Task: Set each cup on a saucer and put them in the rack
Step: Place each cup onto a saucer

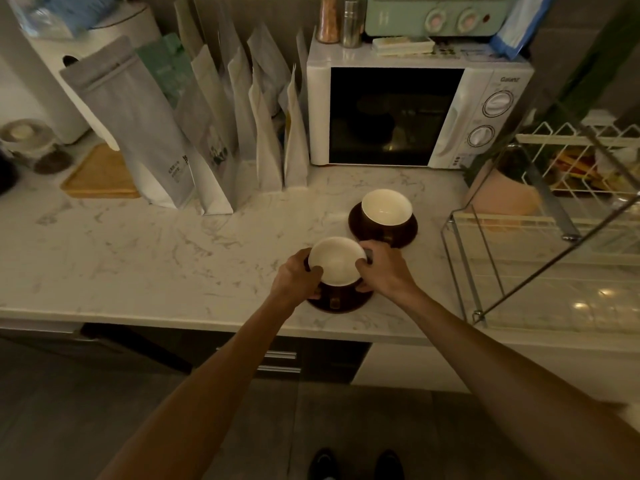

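Gripping the near cup [335,261] from both sides, we have the left hand [298,274] clamped on its left wall and the right hand [380,270] clamped on its right wall, thumbs near the rim. It sits on a dark saucer [341,301] on the counter [138,244], directly beneath both palms. A second cup [387,206] already rests on its own saucer [382,226] just beyond the right hand, untouched. The rack [540,258] stands well off to the right of the right hand.

We judge these pieces glazed ceramic: stiff, smooth, fairly weighty, and likely to chip if knocked. The cup lies loose on the saucer, so lifting by the cup alone would leave the saucer behind. Better, we think, to slide fingers under the saucer's edge on both sides, thumbs steadying the cup, and carry the pair level.
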